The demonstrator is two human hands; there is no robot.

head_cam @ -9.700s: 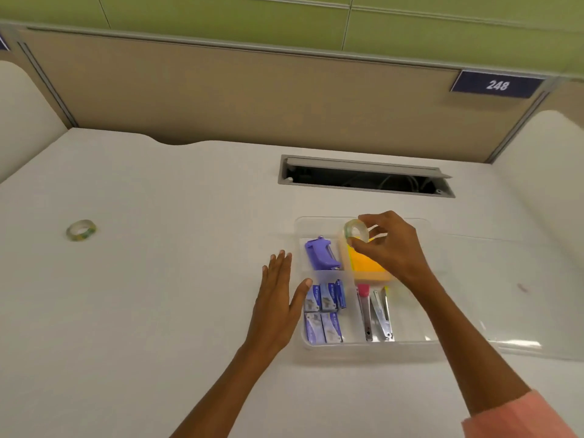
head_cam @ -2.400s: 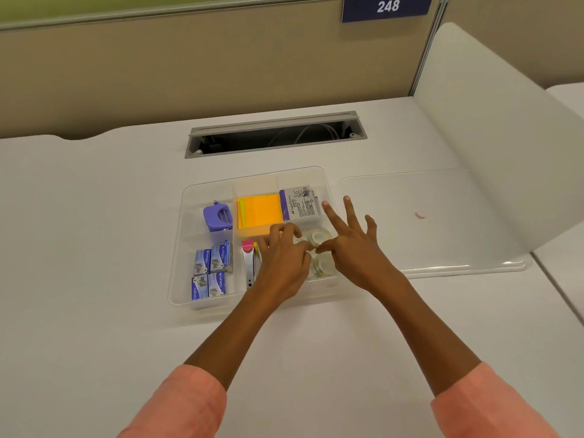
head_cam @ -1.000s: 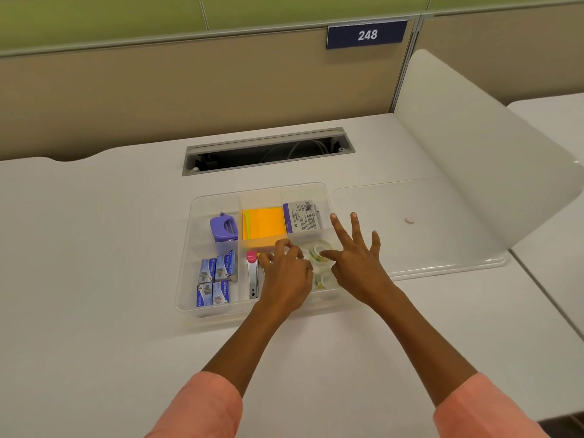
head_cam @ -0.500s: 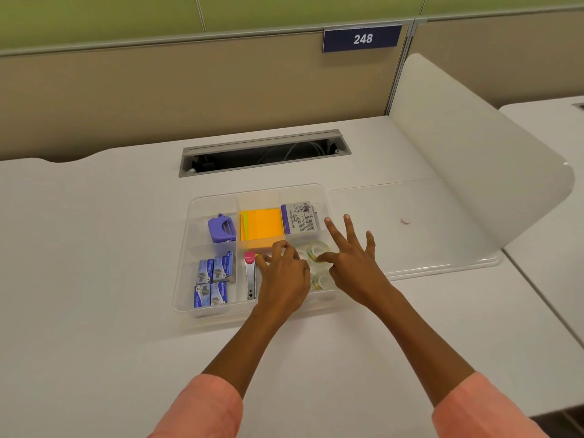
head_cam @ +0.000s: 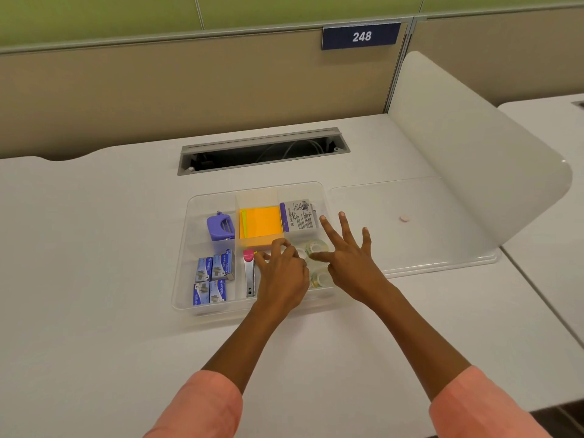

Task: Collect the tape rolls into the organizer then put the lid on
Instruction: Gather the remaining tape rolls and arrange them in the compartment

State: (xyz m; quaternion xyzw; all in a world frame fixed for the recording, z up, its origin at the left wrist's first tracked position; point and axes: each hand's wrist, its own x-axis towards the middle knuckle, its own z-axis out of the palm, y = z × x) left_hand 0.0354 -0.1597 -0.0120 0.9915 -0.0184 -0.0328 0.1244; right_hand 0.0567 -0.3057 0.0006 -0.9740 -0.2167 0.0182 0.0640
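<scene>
A clear plastic organizer [head_cam: 189,248] sits mid-desk. Several clear tape rolls lie in its front right compartment: one at the back [head_cam: 317,247], one at the front [head_cam: 319,277], another mostly hidden between my hands. My left hand [head_cam: 281,276] hovers over that compartment's left side, its fingers curled around the hidden roll's edge. My right hand [head_cam: 350,260] rests over the compartment with fingers spread, the index tip touching the rolls. The clear lid [head_cam: 410,245] lies flat on the desk, right of the organizer.
Other compartments hold a purple punch [head_cam: 220,227], orange sticky notes [head_cam: 260,225], a small packet [head_cam: 299,215], blue staple boxes [head_cam: 211,279] and a pink-tipped tool [head_cam: 249,273]. A cable slot [head_cam: 262,151] opens behind. A white divider [head_cam: 467,153] rises at right.
Over the last second both hands stayed over the tape compartment, with only small finger shifts. Ten seconds ago my right hand carried a roll above the organizer and another lay far left on the desk.
</scene>
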